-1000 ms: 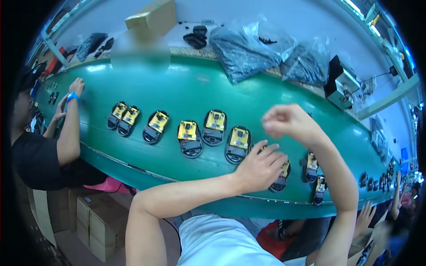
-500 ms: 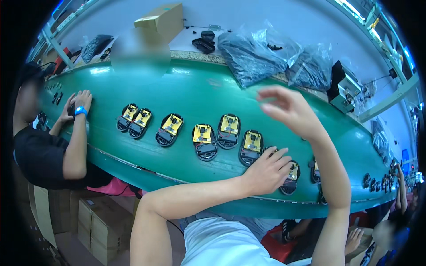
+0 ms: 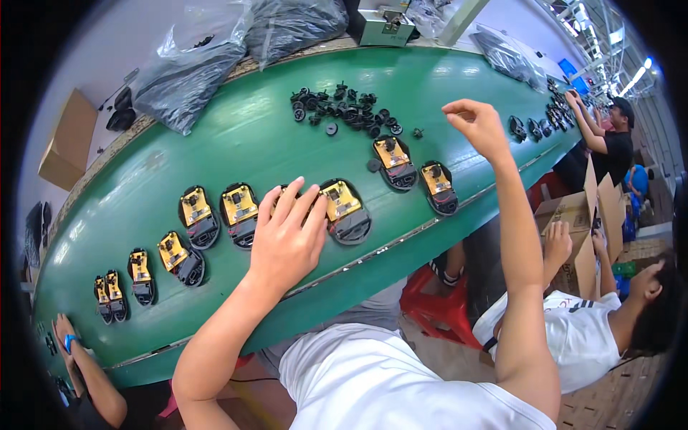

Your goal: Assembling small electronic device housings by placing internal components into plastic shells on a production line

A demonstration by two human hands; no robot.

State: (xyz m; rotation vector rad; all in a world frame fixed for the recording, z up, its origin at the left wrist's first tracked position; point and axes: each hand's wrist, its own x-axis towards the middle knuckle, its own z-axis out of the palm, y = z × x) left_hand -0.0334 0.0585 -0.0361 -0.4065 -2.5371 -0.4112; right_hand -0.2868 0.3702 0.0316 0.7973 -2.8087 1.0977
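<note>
My left hand (image 3: 290, 233) reaches over a row of open, rounded black housings with yellow circuit boards, its fingers spread. Its fingertips cover most of one unit and touch or nearly touch the left edge of the housing (image 3: 347, 211) beside it. Another housing (image 3: 240, 211) lies just left of the hand. My right hand (image 3: 479, 129) is raised above the right part of the green table, fingers loosely curled and apart from the thumb, with nothing visible between them. Below and left of it lie two more housings, one (image 3: 394, 163) slightly farther away and one (image 3: 439, 188) nearer the edge.
A heap of small black wheels (image 3: 347, 111) lies on the green table (image 3: 215, 140). Plastic bags (image 3: 190, 79), a cardboard box (image 3: 68, 140) and a metal device (image 3: 383, 27) line the back. Co-workers sit left and right; a red stool (image 3: 437, 304) stands below the edge.
The view has swung to the right, bringing the wheel heap into sight. My right hand has gone from stretched fingers to a looser curl; my left hand stays over the housings.
</note>
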